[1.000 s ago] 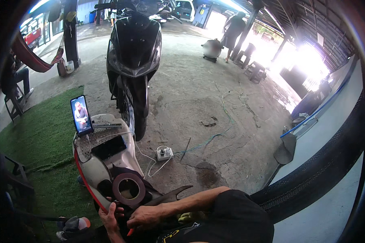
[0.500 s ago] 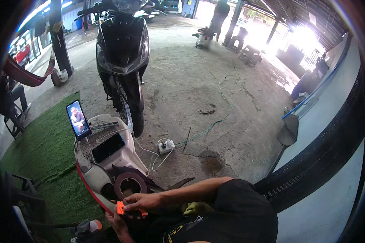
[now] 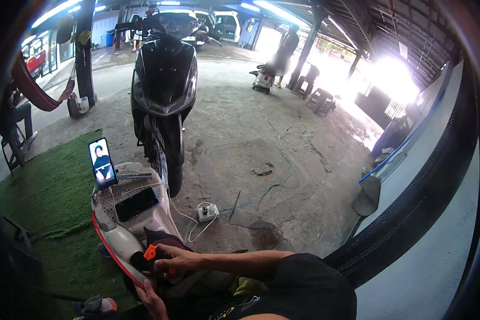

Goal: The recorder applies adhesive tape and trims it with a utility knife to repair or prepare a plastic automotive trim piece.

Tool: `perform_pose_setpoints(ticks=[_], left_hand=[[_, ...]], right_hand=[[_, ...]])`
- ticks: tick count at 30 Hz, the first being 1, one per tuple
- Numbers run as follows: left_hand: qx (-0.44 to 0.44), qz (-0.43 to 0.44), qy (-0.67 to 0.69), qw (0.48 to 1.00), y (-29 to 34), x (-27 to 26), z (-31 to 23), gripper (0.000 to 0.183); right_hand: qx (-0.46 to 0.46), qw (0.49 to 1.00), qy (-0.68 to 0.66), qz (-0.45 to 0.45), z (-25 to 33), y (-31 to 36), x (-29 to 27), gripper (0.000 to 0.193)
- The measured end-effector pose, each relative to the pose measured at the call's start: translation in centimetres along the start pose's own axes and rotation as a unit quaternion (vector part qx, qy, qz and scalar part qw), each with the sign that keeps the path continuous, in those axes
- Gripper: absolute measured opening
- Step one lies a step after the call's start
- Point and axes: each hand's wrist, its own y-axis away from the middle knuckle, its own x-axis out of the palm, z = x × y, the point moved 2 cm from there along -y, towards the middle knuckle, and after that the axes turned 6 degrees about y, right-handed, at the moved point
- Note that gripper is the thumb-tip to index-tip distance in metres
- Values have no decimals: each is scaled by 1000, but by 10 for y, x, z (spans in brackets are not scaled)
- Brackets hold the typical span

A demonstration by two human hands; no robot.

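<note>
My right hand (image 3: 176,260) reaches in from the right, its fingers closed around a small bright orange plastic piece (image 3: 150,252); its exact kind is unclear. More orange shows under the palm. Below it, my left hand (image 3: 152,302) is at the lower end of a white body panel (image 3: 157,217) with a red edge, its fingers curled against that edge. Dark cloth (image 3: 162,238) lies beside the right hand. Upright on the panel stands a lit phone (image 3: 102,162), and a second, dark-screened phone (image 3: 137,204) lies flat near it.
A black scooter (image 3: 165,80) stands just beyond the panel. A white power strip (image 3: 207,212) with cables sits on the concrete floor. Green turf (image 3: 48,197) covers the left side; a large black tyre (image 3: 410,208) rises at the right. Another person (image 3: 287,48) stands far off near stools (image 3: 321,101).
My right hand has lifted the orange piece up and slightly left, away from my left hand. The brown ring seen earlier beside the cloth is no longer visible. The view has tilted up.
</note>
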Motion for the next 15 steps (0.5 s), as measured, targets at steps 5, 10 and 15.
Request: perform_pose_setpoints(ticks=[5, 10, 15], left_hand=[[-6, 46, 113, 992, -1, 4, 1, 66], [-82, 28, 255, 963, -25, 3, 23, 72], [-63, -7, 200, 978, -30, -9, 45, 67]], right_hand=[[-71, 970, 232, 6, -6, -11, -12, 45], [-135, 928, 348, -23, 1, -14, -33, 44], [-103, 916, 387, 2, 5, -27, -36, 37]])
